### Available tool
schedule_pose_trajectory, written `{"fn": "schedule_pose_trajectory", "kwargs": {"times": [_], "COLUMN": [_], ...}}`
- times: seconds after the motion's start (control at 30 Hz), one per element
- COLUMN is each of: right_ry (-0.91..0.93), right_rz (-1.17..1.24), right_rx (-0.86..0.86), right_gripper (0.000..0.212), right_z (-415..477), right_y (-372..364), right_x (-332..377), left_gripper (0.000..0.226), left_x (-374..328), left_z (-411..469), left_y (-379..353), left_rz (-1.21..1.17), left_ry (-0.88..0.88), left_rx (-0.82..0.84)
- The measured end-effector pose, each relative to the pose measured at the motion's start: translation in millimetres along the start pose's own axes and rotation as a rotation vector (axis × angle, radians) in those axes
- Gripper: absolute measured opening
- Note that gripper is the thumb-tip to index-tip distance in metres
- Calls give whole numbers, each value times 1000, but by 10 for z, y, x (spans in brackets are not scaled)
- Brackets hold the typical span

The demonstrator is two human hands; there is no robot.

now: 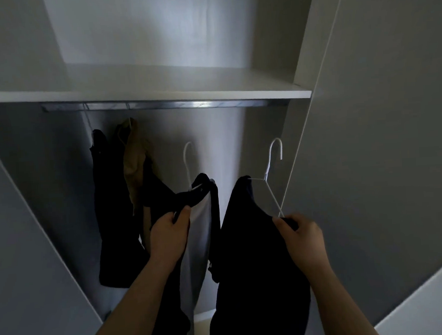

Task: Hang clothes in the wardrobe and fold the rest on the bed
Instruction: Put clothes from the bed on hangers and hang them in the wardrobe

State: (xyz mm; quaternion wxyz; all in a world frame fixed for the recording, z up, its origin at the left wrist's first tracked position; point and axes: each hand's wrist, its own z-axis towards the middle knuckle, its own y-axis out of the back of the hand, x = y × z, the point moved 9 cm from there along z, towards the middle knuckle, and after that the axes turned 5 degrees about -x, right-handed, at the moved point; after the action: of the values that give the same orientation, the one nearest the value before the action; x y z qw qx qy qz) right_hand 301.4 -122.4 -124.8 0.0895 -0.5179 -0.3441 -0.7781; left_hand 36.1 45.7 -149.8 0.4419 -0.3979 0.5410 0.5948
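View down a person's two bare forearms into an open white wardrobe [226, 141]. A white shelf [158, 92] crosses the top, and a silver metal rail [174, 105] runs just beneath it. At the far left of the rail hangs a long dark garment [110, 200], with a tan garment [134, 157] just to its right.

Nearer, the person holds up two hangers side by side. Both hooks are below the rail and do not touch it. The left hand [171, 232] has its grip curled round the fabric of a dark top [190, 195], which is draped over the left white wire hanger [188, 156]. The right hand [300, 235] has its grip pinching a fold of a second dark garment [253, 243] at the lower end of the right white wire hanger [273, 159]. The wire arm running down to that hand is bare. A pale wardrobe door [380, 131] stands at the right.
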Motion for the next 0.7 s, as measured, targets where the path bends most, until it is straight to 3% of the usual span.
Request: {"fn": "schedule_pose_trajectory", "kwargs": {"times": [0.3,0.7], "right_ry": [0,32], "right_rz": [-59,-180], "right_rx": [46,-66], "right_gripper": [19,22], "right_z": [763,1490], "right_y": [-583,-1089], "right_x": [-138,-54], "left_gripper": [41,53], "left_x": [30,108], "left_z": [871,2417], "left_y": [-635,-900], "left_rz": [-179,-46], "left_ry": [118,67], "left_rx": [17,-12]}}
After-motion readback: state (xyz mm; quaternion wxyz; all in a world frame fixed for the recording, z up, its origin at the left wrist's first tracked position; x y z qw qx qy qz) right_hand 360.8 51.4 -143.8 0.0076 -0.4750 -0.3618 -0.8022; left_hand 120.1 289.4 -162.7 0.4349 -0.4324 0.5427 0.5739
